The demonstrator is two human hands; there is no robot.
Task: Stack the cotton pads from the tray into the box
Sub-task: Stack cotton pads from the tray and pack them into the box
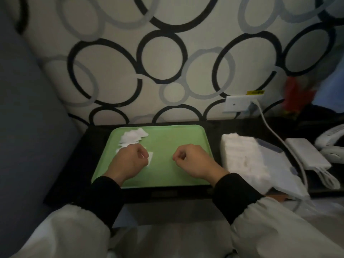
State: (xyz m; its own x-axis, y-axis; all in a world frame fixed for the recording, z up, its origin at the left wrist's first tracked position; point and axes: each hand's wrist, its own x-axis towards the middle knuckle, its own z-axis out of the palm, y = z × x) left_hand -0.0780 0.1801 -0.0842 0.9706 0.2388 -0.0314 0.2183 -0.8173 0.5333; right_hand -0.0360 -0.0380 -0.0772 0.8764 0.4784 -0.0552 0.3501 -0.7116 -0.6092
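Wall socket [237, 105] with white cable [270, 131]; flat white box [307, 153], perhaps charger.

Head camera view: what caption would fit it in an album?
Left hand pinches a cotton pad over a green tray; right hand curled, empty; box alongside.

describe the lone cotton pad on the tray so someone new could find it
Start at the green tray on the black table. The lone cotton pad lies left of its centre, right at the left hand's fingertips. Unlike the pile of pads in the far-left corner, it sits by itself.
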